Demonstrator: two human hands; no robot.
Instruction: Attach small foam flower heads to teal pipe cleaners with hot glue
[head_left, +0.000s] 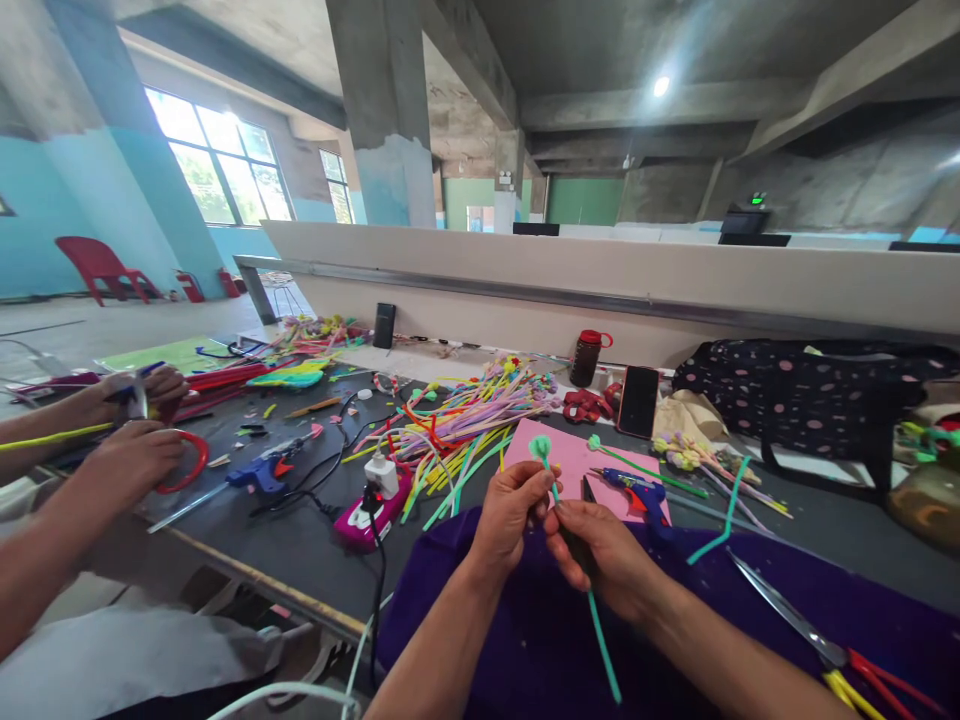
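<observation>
My left hand (511, 512) pinches a mint-green pipe cleaner (604, 645) just under the round, curled green head at its top. Fingers of my right hand (600, 545) are closed on the same stem a little lower, and its tail hangs down to the right. A dark, pointed tool (587, 490), perhaps tweezers, also shows at my right hand; its kind is unclear. Beyond my hands lies a pink sheet (529, 440) with a blue glue gun (637, 492) on it. Another green stem with a small round head (637, 462) rests there. Below is purple cloth (450, 590).
Scissors (795, 615) lie at right, near a bent green pipe cleaner (726, 530). A heap of coloured pipe cleaners (480, 410), a magenta power strip (375, 515) and another glue gun (259, 470) are left. Beside me, a co-worker's hands (142, 450) hold red-handled scissors. A phone (639, 402) and bottle (586, 358) stand behind.
</observation>
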